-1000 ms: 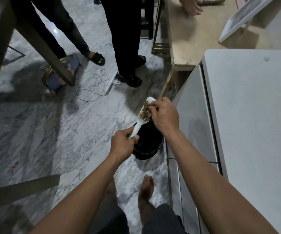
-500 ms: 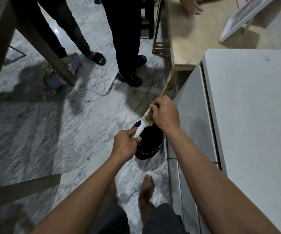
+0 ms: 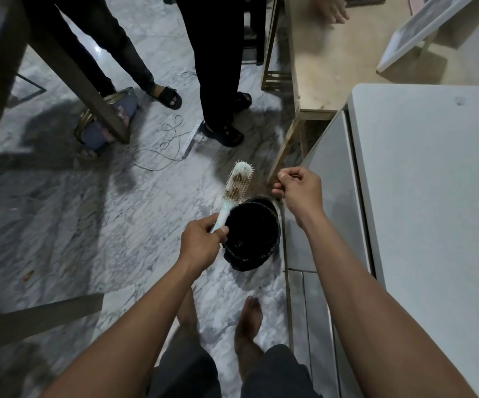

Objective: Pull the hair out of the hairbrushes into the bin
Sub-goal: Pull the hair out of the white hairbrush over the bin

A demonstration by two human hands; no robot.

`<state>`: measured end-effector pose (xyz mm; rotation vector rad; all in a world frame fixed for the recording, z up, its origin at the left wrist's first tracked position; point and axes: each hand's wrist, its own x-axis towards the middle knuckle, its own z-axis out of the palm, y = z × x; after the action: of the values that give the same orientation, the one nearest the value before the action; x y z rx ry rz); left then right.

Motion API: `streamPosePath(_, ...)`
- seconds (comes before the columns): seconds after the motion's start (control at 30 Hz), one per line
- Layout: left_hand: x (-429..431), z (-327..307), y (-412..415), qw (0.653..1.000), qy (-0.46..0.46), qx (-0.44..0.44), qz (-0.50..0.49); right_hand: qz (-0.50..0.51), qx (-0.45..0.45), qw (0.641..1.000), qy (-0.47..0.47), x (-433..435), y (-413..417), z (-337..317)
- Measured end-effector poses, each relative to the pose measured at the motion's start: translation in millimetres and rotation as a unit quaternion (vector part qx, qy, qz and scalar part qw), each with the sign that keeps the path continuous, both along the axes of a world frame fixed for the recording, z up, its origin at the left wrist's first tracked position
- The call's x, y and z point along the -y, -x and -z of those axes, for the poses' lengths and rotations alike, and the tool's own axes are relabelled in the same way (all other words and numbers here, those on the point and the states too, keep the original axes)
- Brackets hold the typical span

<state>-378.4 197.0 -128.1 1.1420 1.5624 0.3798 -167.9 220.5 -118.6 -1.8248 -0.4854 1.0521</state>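
Your left hand (image 3: 201, 242) grips the hairbrush (image 3: 235, 191) by its handle, head tilted up over the bin's far-left rim | your right hand (image 3: 298, 191) pinches a brown hair tuft (image 3: 268, 183), apart from the brush | hair remains among the bristles | black bin (image 3: 251, 234) sits on marble floor (image 3: 89, 225) beside the white cabinet (image 3: 419, 196)

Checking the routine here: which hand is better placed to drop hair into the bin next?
Right. The right hand is pinched just beyond the bin rim, seemingly on hair; the left hand grips the hairbrush handle.
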Motion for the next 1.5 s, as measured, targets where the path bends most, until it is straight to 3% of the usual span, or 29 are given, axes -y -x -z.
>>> streamPosePath(0.23,-10.5,-4.5,-1.6,0.999,-0.018,0.033,-0.021,-0.101,0.155,0.981,0.057,8.5,8.0,15.2)
streamPosePath(0.4,-9.3,-2.4,-7.8,0.999,-0.022,0.024,-0.002,-0.214,0.122,0.969,0.028,2.0,28.4,7.8)
streamPosePath(0.57,-16.3,-7.2,-7.0,0.997,-0.006,0.062,-0.052,-0.215,0.093,0.971,0.039,0.2,22.9,17.1)
streamPosePath(0.8,-29.2,-10.5,-4.0,0.989,0.014,0.112,-0.095,-0.332,0.309,0.88,0.14,11.3,16.5,27.9)
streamPosePath(0.87,-33.0,-13.1,-4.1,0.985,0.015,0.129,-0.113,-0.379,0.335,0.843,0.183,20.6,17.1,35.8)
streamPosePath(0.93,-36.7,-14.9,-2.2,0.984,0.004,0.136,-0.114,-0.389,0.331,0.832,0.218,34.2,15.5,46.2)
streamPosePath(1.13,-30.2,-10.1,2.5,0.992,0.002,0.099,-0.076,-0.266,0.273,0.905,0.191,42.8,15.0,51.3)
streamPosePath(1.33,-14.4,-1.4,2.0,0.997,0.004,0.069,-0.043,-0.235,0.297,0.907,0.182,41.2,15.7,45.5)
streamPosePath(1.5,-10.0,-1.4,1.6,0.998,-0.001,0.055,-0.028,-0.199,0.217,0.943,0.153,43.3,16.5,37.1)
